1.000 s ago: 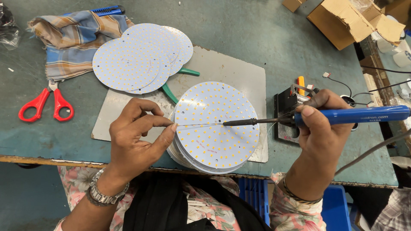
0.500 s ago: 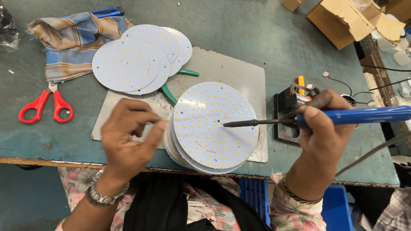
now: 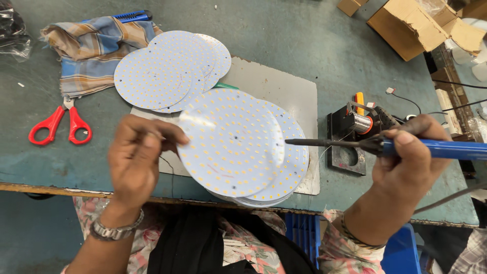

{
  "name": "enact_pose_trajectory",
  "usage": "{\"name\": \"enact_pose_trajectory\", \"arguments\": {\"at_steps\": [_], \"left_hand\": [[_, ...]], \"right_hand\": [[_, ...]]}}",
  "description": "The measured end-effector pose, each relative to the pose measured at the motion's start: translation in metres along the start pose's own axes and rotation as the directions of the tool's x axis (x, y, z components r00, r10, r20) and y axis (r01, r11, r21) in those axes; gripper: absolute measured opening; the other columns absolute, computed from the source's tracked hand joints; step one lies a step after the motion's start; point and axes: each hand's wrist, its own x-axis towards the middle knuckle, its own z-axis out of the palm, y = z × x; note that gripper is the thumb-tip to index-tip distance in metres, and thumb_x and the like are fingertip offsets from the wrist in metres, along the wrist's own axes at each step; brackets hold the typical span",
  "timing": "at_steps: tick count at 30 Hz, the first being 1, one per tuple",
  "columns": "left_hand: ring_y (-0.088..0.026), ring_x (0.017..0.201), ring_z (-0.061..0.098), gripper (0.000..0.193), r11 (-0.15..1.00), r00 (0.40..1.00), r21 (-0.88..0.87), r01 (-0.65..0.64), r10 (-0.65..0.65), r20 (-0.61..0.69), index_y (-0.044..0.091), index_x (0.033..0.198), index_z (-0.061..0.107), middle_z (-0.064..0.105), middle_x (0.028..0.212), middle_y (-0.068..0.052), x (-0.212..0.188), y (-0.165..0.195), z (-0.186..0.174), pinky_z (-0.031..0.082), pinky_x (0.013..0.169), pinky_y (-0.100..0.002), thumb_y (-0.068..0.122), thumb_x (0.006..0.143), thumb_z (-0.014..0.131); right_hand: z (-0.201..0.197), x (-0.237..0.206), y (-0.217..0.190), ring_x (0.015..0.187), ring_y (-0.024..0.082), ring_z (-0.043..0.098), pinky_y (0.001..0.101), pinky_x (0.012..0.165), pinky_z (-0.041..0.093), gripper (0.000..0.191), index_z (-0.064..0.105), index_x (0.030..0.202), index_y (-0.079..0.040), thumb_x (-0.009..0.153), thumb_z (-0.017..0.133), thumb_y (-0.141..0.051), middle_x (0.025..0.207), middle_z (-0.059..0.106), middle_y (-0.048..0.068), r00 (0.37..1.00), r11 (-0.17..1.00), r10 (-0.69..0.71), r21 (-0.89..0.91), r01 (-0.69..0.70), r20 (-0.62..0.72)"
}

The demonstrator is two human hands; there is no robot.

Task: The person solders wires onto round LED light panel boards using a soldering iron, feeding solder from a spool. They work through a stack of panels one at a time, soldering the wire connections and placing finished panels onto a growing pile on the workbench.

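Observation:
My left hand (image 3: 138, 157) pinches the left rim of a round white LED board (image 3: 231, 144) and lifts it, tilted, off a stack of like boards (image 3: 289, 175). My right hand (image 3: 408, 170) grips a soldering iron with a blue handle (image 3: 441, 149). Its dark tip points left and hovers over the right edge of the stack. A second pile of round LED boards (image 3: 162, 71) lies at the back left. Both piles rest on a grey mat (image 3: 281, 89).
Red-handled scissors (image 3: 61, 124) lie at the left by a checked cloth (image 3: 94, 45) and a blue utility knife (image 3: 131, 16). A black iron stand with a solder spool (image 3: 355, 132) sits right of the mat. Cardboard boxes (image 3: 416, 25) stand at the back right.
My left hand has let go of the thin wire it held to the board, moved left, and lifted the top board up and to the left. The iron has stayed nearly in place.

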Motion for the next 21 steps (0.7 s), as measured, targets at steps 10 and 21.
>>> {"name": "enact_pose_trajectory", "arguments": {"at_steps": [10, 21], "left_hand": [[-0.018, 0.126, 0.059, 0.006, 0.976, 0.963, 0.020, -0.215, 0.216, -0.159, 0.007, 0.118, 0.050, 0.056, 0.134, -0.011, 0.064, -0.040, -0.038, 0.058, 0.111, -0.036, 0.012, 0.118, 0.051], [-0.008, 0.067, 0.057, 0.012, 0.899, 0.967, 0.364, 0.243, -0.193, -0.168, 0.002, 0.100, 0.069, 0.065, 0.092, -0.008, 0.054, -0.044, -0.013, 0.045, 0.057, -0.022, 0.013, 0.100, 0.072]], "right_hand": [[-0.005, -0.008, 0.009, 0.053, 0.007, 0.039, 0.0188, 0.052, 0.033, 0.023, 0.054, 0.086, 0.000, 0.098, 0.069, -0.011, 0.079, 0.055, 0.009, 0.999, 0.995, -0.023, 0.098, 0.027, -0.045], [-0.017, -0.003, 0.019, 0.051, 0.004, 0.039, 0.0157, 0.047, 0.029, 0.022, 0.055, 0.084, -0.001, 0.094, 0.070, -0.013, 0.077, 0.060, 0.008, 0.997, 0.996, 0.063, 0.056, -0.065, 0.036]]}}
